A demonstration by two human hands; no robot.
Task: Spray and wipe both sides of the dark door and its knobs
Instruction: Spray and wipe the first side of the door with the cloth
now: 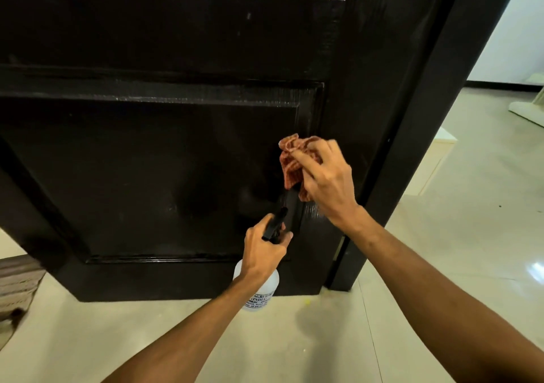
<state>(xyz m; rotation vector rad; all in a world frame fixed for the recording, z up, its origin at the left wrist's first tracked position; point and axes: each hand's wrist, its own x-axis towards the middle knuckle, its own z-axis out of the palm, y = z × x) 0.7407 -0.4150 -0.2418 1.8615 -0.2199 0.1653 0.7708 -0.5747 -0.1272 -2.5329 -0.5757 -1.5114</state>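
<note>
Far left, down in the corner, there was a bit of a striped mat [16, 285] on the pale tiled floor [294, 347]. Most of the view was the dark door [147, 162] itself, glossy, with raised panel mouldings, its bottom edge sitting just above the tiles.

Moving right, the left hand [263, 253] was low in front of the door's lower panel, fingers curled tight around the neck of a clear spray bottle [269, 287]. The black trigger head [275, 223] stuck up out of the fist and pointed at the door. There was a printed label on the bottle, too small for me to read properly.

Just above and to the right of that, the right hand [326, 182] had a bunched-up orange-red cloth [290, 165] pinched between thumb and fingers, and the cloth was pushed up against the door near the right edge of the lower panel.

Further right came the dark door frame [426, 118], then more shiny floor, a white wall [509, 44] and some pale object [530, 109] at the edge, couldn't tell what.
</note>
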